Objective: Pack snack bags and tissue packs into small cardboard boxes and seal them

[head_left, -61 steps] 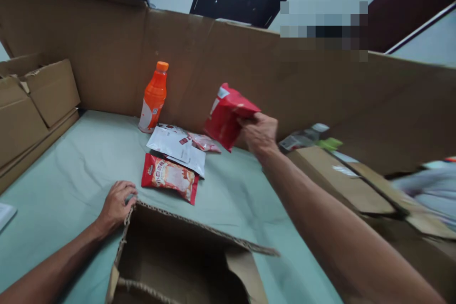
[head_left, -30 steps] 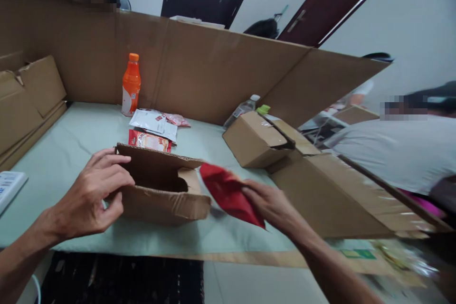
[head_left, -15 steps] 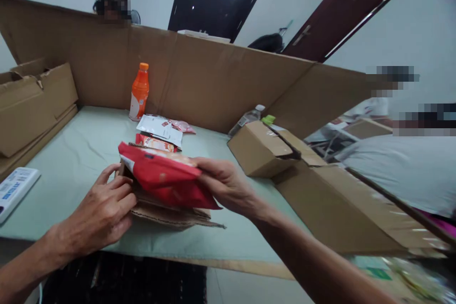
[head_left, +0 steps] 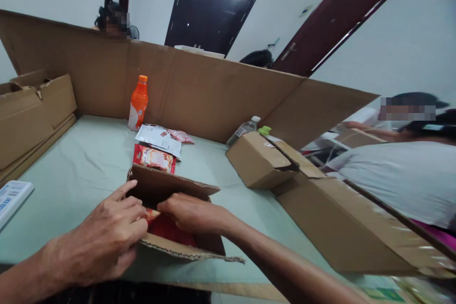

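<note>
A small cardboard box (head_left: 171, 183) stands at the near side of the table with its top flaps up. My left hand (head_left: 107, 232) grips its left side, with the index finger stretched along the far flap. Inside the box is a red snack packet (head_left: 174, 233), partly covered by my right hand (head_left: 190, 213), whose fingers are closed on its upper edge. Just beyond the box lie another red packet (head_left: 154, 157), white pouches (head_left: 156, 137) and a pink packet (head_left: 181, 136).
An orange drink bottle (head_left: 138, 103) stands against the cardboard partition (head_left: 213, 90). At right are cardboard boxes (head_left: 256, 159) and a clear bottle (head_left: 245, 129). More boxes (head_left: 39, 114) and a white device (head_left: 14, 199) line the left. People (head_left: 399, 166) sit beyond the partition.
My right hand has lowered the red packet from above the box down into it. The box now stands with its opening in view, and my left hand stays at its left side.
</note>
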`<state>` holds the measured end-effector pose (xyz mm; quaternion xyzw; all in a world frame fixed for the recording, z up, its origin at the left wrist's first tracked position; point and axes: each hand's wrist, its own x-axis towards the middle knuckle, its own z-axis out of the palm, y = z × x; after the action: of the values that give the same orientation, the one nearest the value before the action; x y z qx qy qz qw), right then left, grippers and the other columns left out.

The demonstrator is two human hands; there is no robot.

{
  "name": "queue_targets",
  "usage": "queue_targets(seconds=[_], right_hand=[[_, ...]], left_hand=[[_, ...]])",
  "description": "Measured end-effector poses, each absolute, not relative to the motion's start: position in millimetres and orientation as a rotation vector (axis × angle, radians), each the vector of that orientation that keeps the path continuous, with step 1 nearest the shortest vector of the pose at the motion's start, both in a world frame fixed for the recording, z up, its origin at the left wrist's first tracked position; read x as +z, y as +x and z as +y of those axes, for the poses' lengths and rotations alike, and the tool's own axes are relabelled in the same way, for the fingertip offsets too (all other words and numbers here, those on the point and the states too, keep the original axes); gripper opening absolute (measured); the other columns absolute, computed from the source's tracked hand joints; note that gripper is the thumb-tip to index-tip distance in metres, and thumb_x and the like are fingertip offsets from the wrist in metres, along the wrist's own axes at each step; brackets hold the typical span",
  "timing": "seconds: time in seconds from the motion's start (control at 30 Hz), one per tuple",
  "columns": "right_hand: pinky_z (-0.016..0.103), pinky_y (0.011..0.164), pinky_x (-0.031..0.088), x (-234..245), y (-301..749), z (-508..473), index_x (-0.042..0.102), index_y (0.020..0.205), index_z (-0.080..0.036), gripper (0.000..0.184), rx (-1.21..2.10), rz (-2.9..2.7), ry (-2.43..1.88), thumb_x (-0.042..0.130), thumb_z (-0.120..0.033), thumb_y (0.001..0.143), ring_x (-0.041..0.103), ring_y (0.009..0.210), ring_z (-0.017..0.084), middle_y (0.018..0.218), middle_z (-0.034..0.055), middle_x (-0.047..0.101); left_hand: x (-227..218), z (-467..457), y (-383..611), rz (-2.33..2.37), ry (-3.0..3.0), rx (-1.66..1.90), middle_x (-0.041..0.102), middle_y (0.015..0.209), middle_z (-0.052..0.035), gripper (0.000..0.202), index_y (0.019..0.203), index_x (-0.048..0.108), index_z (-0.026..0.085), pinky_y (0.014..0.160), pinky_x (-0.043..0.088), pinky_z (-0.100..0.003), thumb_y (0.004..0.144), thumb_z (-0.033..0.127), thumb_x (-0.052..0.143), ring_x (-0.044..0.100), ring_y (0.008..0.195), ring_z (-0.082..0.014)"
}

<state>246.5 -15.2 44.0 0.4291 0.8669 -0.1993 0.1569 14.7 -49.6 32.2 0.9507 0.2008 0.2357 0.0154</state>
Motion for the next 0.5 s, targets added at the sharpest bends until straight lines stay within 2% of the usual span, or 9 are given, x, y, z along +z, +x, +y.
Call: queue_targets(seconds=[0.07, 0.17, 0.3, 0.33, 0.4, 0.5], right_hand=[[0.028, 0.072, 0.045, 46, 254, -24, 0.075, 0.112, -0.018, 0.036, -0.625, 2.582, 1.245, 0.052, -0.004, 0.088, 0.072, 0.09, 0.021, 0.105, 0.0097, 0.08], [0.033, 0.084, 0.054, 60, 279, -40, 0.074, 0.12, -0.023, 0.032, -0.743, 2.933, 1.41, 0.051, -0.018, 0.098, 0.074, 0.099, 0.022, 0.115, 0.0087, 0.079], [0.035, 0.075, 0.059, 74, 322, -15, 0.077, 0.106, -0.029, 0.026, -0.605, 3.248, 2.061, 0.052, -0.039, 0.102, 0.074, 0.082, 0.021, 0.092, 0.0041, 0.08], [0.035, 0.074, 0.06, 71, 329, 4, 0.077, 0.104, -0.028, 0.028, -0.516, 3.212, 2.187, 0.052, -0.04, 0.102, 0.074, 0.082, 0.021, 0.091, 0.0049, 0.079], [0.036, 0.078, 0.06, 57, 334, 52, 0.076, 0.109, -0.022, 0.031, -0.366, 3.022, 2.223, 0.048, -0.035, 0.102, 0.074, 0.09, 0.023, 0.102, 0.0079, 0.08], [0.038, 0.098, 0.055, 23, 322, 129, 0.066, 0.134, -0.017, 0.04, -0.153, 2.714, 2.027, 0.053, -0.02, 0.097, 0.066, 0.121, 0.025, 0.139, 0.0129, 0.068]], left_hand=[[33, -45, 15, 0.617, 2.916, 0.639, 0.068, 0.075, 0.0007, 0.018, 0.077, 0.061, 0.023, 0.125, 0.035, -0.053, 0.071, 0.006, 0.06, 0.066, 0.077, -0.0203], [34, -40, 15, 0.61, 2.885, 0.569, 0.069, 0.075, 0.0023, 0.022, 0.079, 0.061, 0.024, 0.125, 0.034, -0.05, 0.069, 0.004, 0.062, 0.067, 0.077, -0.0202], [34, -40, 13, 0.595, 2.852, 0.571, 0.069, 0.077, 0.0029, 0.024, 0.079, 0.06, 0.025, 0.127, 0.033, -0.047, 0.067, 0.005, 0.065, 0.067, 0.08, -0.0207], [33, -41, 13, 0.594, 2.841, 0.584, 0.068, 0.078, 0.0032, 0.025, 0.08, 0.059, 0.025, 0.127, 0.033, -0.046, 0.067, 0.005, 0.065, 0.067, 0.08, -0.0204], [27, -40, 16, 0.59, 2.819, 0.609, 0.069, 0.079, 0.0039, 0.026, 0.081, 0.059, 0.026, 0.126, 0.034, -0.045, 0.066, 0.005, 0.064, 0.066, 0.079, -0.0194], [12, -38, 21, 0.547, 2.823, 0.841, 0.066, 0.071, 0.0054, 0.02, 0.078, 0.056, 0.025, 0.122, 0.039, -0.041, 0.075, 0.007, 0.065, 0.06, 0.067, -0.0167]])
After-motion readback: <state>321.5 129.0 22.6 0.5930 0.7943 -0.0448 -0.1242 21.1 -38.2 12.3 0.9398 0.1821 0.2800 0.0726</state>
